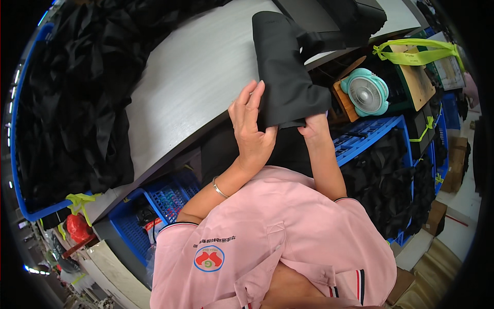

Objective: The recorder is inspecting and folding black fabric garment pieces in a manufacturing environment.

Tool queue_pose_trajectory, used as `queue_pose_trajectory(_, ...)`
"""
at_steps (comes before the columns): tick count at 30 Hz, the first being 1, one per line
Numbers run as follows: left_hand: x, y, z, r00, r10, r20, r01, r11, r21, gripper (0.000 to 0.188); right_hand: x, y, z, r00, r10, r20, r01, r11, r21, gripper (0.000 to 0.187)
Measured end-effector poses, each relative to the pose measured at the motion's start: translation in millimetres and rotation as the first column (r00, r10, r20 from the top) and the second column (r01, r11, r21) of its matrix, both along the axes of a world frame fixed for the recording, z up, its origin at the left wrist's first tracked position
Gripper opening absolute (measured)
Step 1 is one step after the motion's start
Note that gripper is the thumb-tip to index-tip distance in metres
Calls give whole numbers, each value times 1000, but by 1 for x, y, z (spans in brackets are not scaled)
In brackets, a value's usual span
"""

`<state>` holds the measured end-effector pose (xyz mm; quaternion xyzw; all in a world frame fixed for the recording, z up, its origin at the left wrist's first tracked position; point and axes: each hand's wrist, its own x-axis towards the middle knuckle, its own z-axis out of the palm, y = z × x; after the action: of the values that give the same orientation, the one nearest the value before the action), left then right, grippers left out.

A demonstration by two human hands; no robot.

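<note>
A long piece of black cloth, folded into a sleeve-like shape, reaches over the near edge of the bench; its far end is above the bench top, its lower end on the person's side of that edge. Whether it touches the bench cannot be told.

The two hands are apart, one on each side of the cloth's lower end. The left hand is at the bench's near edge, its fingers stretched up along the cloth's left side and its thumb at the bottom hem; it is not closed. The right hand is farther to the right, off the bench, its fingers hidden by the cloth, so its grip cannot be told. A silver bracelet circles the left wrist.

At the bench's left end a big blue basket holds a heap of black fabric. Below the bench's near edge is a smaller blue basket. Right of the bench are a turquoise fan, a lime green strap and another blue crate beside more black fabric.
</note>
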<state>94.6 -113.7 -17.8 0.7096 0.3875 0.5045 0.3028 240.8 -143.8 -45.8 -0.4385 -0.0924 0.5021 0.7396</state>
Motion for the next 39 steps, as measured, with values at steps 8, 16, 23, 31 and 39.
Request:
queue_pose_trajectory(8,-4,2,1,987,-99,129,105,994,-42,60,-8,1,-5,997,46,-67,-34,986,166,37)
queue_pose_trajectory(16,-4,3,-5,984,-108,142,114,993,-39,58,-11,1,-24,999,-10,-50,19,985,172,35)
queue_pose_trajectory(23,-10,8,-12,986,-111,120,113,994,-8,62,-13,5,-39,994,62,-90,-33,955,295,37)
queue_pose_trajectory(31,-30,13,-39,992,-67,103,85,979,-187,52,-32,29,-56,893,-76,443,50,996,69,29)
queue_pose_trajectory(39,-41,24,-76,831,245,500,232,664,-711,31,-9,47,4,520,541,661,-484,824,-293,24)
